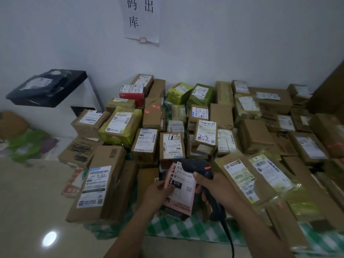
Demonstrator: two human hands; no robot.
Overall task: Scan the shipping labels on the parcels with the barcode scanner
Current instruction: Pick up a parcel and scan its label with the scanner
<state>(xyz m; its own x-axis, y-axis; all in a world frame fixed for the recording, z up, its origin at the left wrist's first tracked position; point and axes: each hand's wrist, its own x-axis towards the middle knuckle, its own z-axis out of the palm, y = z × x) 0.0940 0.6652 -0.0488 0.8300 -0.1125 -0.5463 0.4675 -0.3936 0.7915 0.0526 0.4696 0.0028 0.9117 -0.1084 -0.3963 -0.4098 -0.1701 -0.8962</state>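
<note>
Parcel in play: flat pink rectangular box with a white shipping label on its upper face, "070" printed in a black block. The left hand grips the box's left edge, thumb curled over the label side, other fingers hidden behind. The box is tilted up off the pile, label toward the camera.

The right hand is wrapped round the handle of a black pistol-grip barcode scanner with an orange patch on the head. The scanner head overlaps the box's top right corner in this view; can't tell if they touch. Its nose points away into the pile, not at the label. A black cable drops from the handle base. Red scan light lands on a plain brown cardboard box farther back.

Around:
- Brown cardboard and yellow-green bagged parcels are packed tight on a green-and-white checked cloth, most labels up.
- A tall brown carton with a white label stands just left of the left hand.
- A long brown envelope lies just right of the right hand.
- A black shelf holding dark bags is at far left.
- A white paper sign with black characters hangs on the wall.
- A green plastic bag is on the floor, left.
</note>
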